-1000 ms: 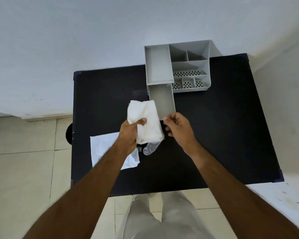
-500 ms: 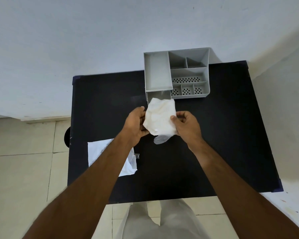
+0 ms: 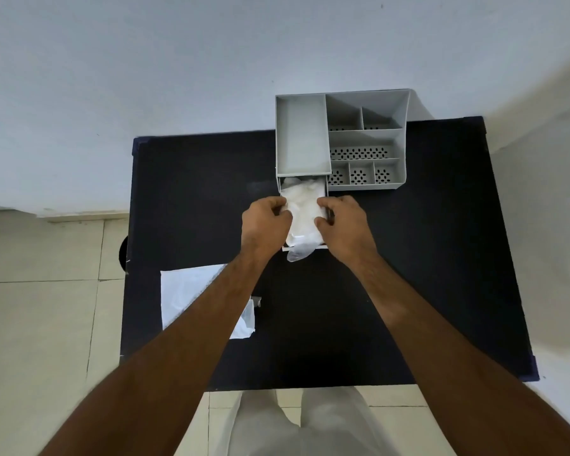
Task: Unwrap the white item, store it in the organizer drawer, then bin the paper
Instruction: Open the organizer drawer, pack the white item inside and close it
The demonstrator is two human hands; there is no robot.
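A grey desk organizer [image 3: 343,139] stands at the back of the black table [image 3: 408,274]. Its drawer [image 3: 325,192] is pulled out toward me. The soft white item [image 3: 301,212] lies inside the drawer, filling it, with a clear plastic end [image 3: 298,255] hanging over the drawer's front edge. My left hand [image 3: 265,222] grips the item's left side and my right hand [image 3: 341,223] grips its right side, both pressing it down. The white wrapping paper [image 3: 191,294] lies flat on the table's left front part, partly under my left forearm.
The organizer's top has one long tray and several small perforated compartments, all holding nothing. A wall runs behind the table. Tiled floor shows to the left, with a dark round object [image 3: 123,251] just past the table's left edge.
Both hands carried the white item forward from above the table into the open drawer and now press it down from both sides. The paper has stayed in place.
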